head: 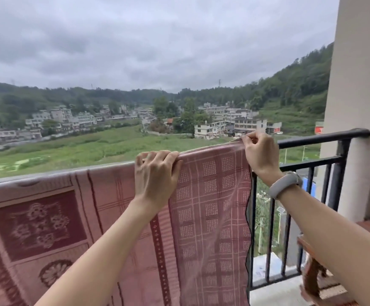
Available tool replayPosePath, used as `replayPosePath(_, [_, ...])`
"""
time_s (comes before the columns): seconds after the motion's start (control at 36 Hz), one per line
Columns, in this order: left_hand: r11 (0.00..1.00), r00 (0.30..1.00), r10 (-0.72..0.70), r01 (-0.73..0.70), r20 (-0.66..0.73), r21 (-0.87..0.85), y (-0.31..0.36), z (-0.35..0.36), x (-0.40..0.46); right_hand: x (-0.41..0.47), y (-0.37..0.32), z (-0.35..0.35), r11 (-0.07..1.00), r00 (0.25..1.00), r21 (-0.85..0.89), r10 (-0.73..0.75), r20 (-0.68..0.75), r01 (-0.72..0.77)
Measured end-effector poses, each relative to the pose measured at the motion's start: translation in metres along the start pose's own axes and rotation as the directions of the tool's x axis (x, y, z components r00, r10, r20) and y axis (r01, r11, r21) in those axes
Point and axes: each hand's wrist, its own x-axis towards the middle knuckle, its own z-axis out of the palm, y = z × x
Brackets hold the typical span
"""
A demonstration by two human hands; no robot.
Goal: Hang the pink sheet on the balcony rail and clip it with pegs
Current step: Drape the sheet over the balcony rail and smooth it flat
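Observation:
The pink sheet (210, 208), woven with dark red squares and flower motifs, is draped over the black balcony rail (320, 138) and hangs down to the bottom of the view. My left hand (155, 173) lies over the rail top with its fingers curled on the sheet's fold. My right hand (259, 151), with a pale wristband, pinches the sheet's upper right corner on the rail. No pegs show in this view.
Bare rail and black vertical bars (289, 217) continue right to a beige pillar (356, 85). A brown woven object (312, 277) sits low at the right under my forearm. Beyond the rail lie fields, houses and wooded hills.

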Motion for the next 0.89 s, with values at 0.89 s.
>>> replayPosePath(0.89, [0.984,0.959,0.063,-0.106,-0.275,-0.144,0.017,0.013,-0.030,-0.053,0.039,0.008,0.780,0.784,-0.088,-0.609,0.118,0.619])
